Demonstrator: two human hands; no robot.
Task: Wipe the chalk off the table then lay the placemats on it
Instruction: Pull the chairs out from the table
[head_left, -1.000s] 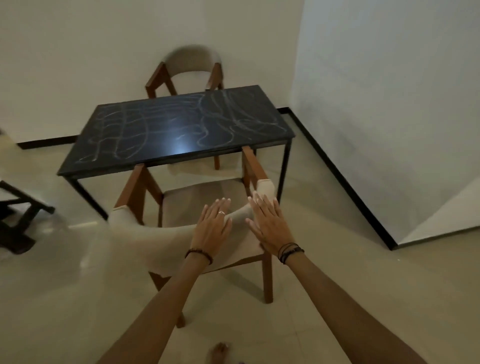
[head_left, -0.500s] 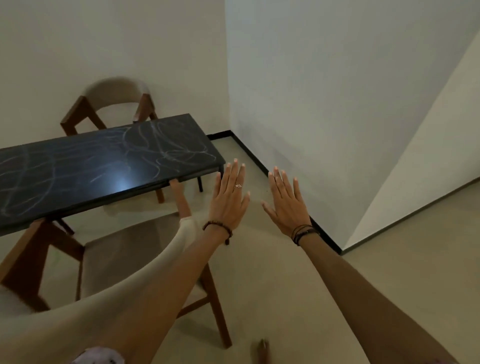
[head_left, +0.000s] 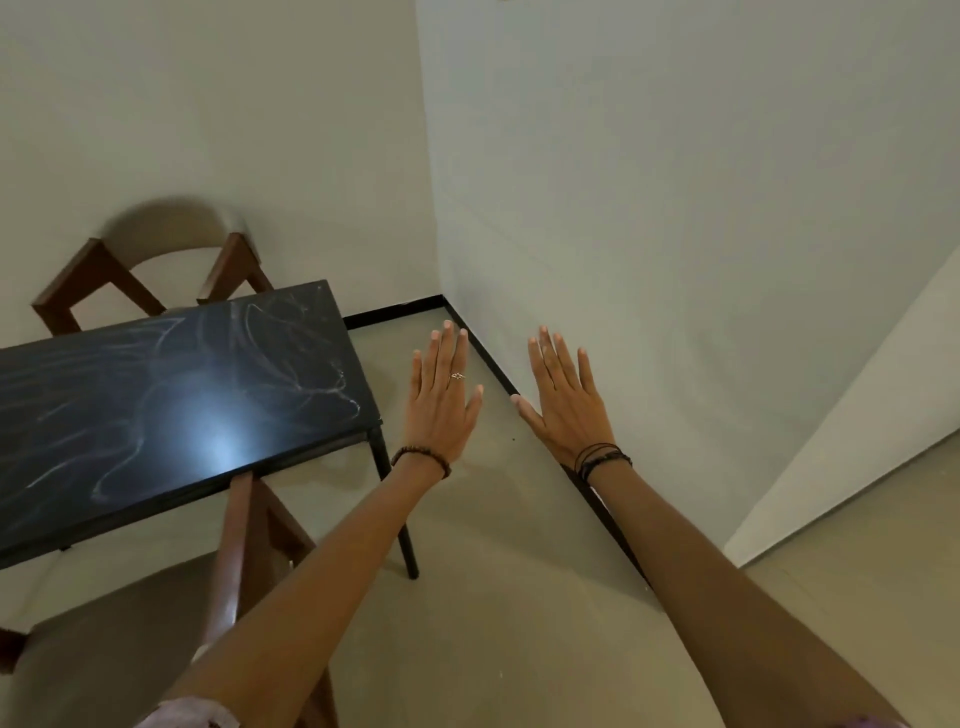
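Pale walls meet in a corner ahead of you, w/ a black baseboard (head_left: 485, 358) running along the beige floor (head_left: 498, 597). You're looking down at both hands held out over that floor, right of the table.

Your left hand (head_left: 441, 400) is spread flat, palm down, fingers straight and together, gripping nothing. It has a ring (head_left: 457, 375) on one finger and a dark bead bracelet (head_left: 422, 460) at the wrist. Your right hand (head_left: 566, 405) is the same: flat, fingers extended, thumb out to the side, empty, w/ several thin black bands (head_left: 602, 458) round the wrist. The two hands sit side by side, apart, neither touching anything.

Table (head_left: 171, 410) is at your left: black top, thin black legs, its near right corner just left of your left wrist. Chalk scribbles (head_left: 291, 374) cover the top in pale loops and streaks, w/ a bright light glare near the front edge.

One wooden chair (head_left: 171, 270) w/ a curved beige backrest stands at the far side of the table, against the wall. A second chair (head_left: 156, 639) is at the near side, its beige seat partly under the tabletop and partly behind your left forearm.

A bit of pink sleeve (head_left: 187, 714) shows at bottom edge.
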